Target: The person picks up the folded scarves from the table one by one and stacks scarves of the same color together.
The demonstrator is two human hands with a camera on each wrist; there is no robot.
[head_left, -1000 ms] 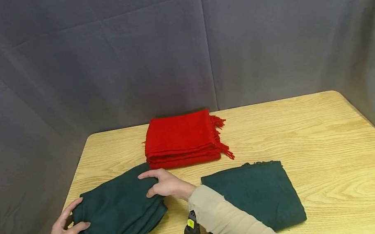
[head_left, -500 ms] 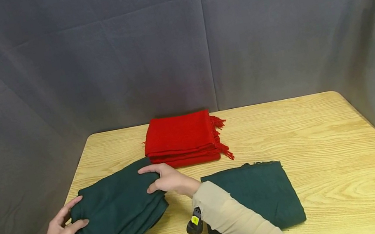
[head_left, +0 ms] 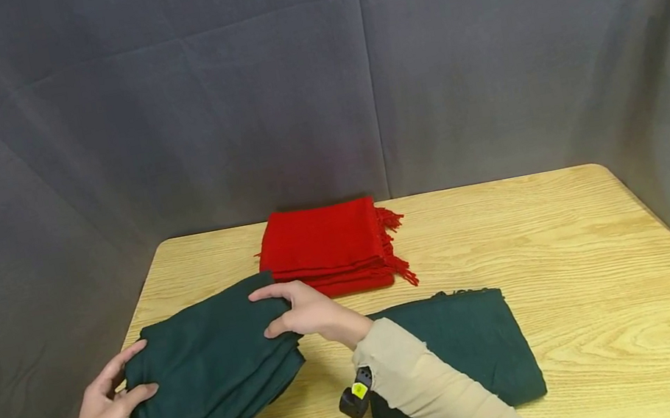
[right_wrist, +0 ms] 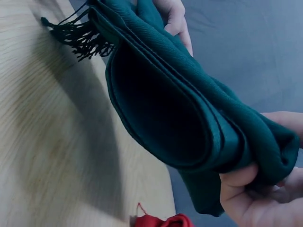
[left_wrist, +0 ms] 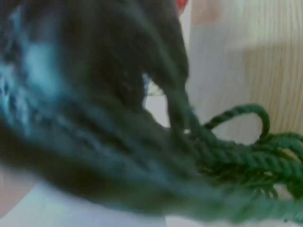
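Observation:
A folded dark green fringed scarf [head_left: 216,372] is held at the left side of the table. My left hand [head_left: 102,414] grips its left end, thumb on top. At the far right corner, my right hand [head_left: 309,312] pinches the folded layers between thumb and fingers. In the right wrist view the scarf [right_wrist: 189,99] hangs above the tabletop, its lower layer sagging into a loop; my right hand [right_wrist: 251,203] holds one end, and my left hand [right_wrist: 176,19] shows behind the other. Blurred dark cloth and twisted green fringe [left_wrist: 255,163] fill much of the left wrist view.
A folded red scarf [head_left: 320,238] with fringe lies at the back of the wooden table [head_left: 585,254], partly behind the held scarf. Another folded green scarf [head_left: 467,350] lies right of centre, partly under my right forearm. Grey curtains [head_left: 299,81] surround the table.
Both hands have lifted the green scarf a little, and it has shifted slightly away and to the right. It now covers more of the red scarf's front left corner.

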